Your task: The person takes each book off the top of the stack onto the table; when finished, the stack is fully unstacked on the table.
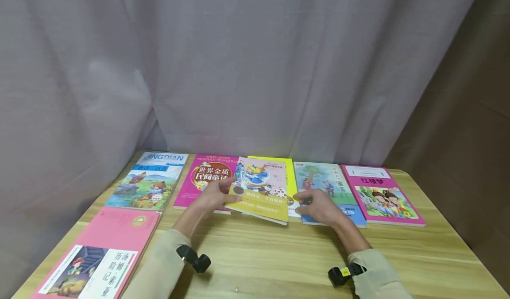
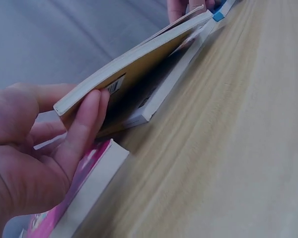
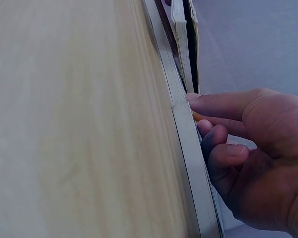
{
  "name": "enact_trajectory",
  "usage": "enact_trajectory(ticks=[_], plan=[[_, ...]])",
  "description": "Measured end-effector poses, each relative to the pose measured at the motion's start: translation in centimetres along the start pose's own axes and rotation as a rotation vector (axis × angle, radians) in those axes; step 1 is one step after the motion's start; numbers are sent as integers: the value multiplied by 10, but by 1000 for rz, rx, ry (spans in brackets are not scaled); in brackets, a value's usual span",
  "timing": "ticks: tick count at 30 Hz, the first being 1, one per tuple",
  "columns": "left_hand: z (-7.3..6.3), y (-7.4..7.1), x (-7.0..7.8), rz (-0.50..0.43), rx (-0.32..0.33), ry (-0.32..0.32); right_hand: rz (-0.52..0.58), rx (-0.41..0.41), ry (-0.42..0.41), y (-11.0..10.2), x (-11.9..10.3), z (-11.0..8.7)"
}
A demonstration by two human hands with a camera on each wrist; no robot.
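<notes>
My left hand [image 1: 214, 197] grips the left edge of a storybook [image 1: 259, 197] with a blonde girl in blue on its cover and a yellow lower band. In the left wrist view, this book's left side is tilted up, fingers [image 2: 87, 114] under its back cover near a barcode. Beneath it lies a yellow book [image 1: 291, 179], mostly hidden. My right hand [image 1: 320, 206], fingers loosely bent, is at the yellow book's right side; in the right wrist view its thumb [image 3: 208, 101] is by the book edges. It appears to hold nothing.
A magenta book [image 1: 187, 188] lies left of the held book. To the right are a green-and-blue book [image 1: 326, 179] and a pink book [image 1: 386, 201]. A blue-topped book [image 1: 147, 184] and a pink book [image 1: 115, 228] lie along the left side. A grey curtain [image 1: 255, 69] hangs behind the wooden table [image 1: 271, 263].
</notes>
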State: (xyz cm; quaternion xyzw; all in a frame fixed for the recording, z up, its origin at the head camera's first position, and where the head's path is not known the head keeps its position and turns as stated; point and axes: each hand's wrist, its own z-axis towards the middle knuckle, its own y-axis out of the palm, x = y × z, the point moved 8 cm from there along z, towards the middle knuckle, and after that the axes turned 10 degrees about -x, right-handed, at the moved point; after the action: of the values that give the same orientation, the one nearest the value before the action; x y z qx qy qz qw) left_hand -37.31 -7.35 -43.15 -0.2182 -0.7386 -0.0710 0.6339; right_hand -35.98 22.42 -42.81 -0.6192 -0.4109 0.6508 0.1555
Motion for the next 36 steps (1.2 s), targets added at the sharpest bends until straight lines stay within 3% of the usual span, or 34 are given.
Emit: enact_trajectory(ticks=[5,16,24,31,36], plan=[[-6,0,-5,-107,-47,25,-13,0,24,1,2,1],[-31,-7,8,-118,-31,85,-15,-4,35,2,4,0],[-64,-27,25,-129,17,117,-6,-8,6,1,0,2],[-103,-49,43,-11,26,118,48,-43,-23,2,-2,0],[-132,-60,50,25,29,152,51,-41,5,2,0,-1]])
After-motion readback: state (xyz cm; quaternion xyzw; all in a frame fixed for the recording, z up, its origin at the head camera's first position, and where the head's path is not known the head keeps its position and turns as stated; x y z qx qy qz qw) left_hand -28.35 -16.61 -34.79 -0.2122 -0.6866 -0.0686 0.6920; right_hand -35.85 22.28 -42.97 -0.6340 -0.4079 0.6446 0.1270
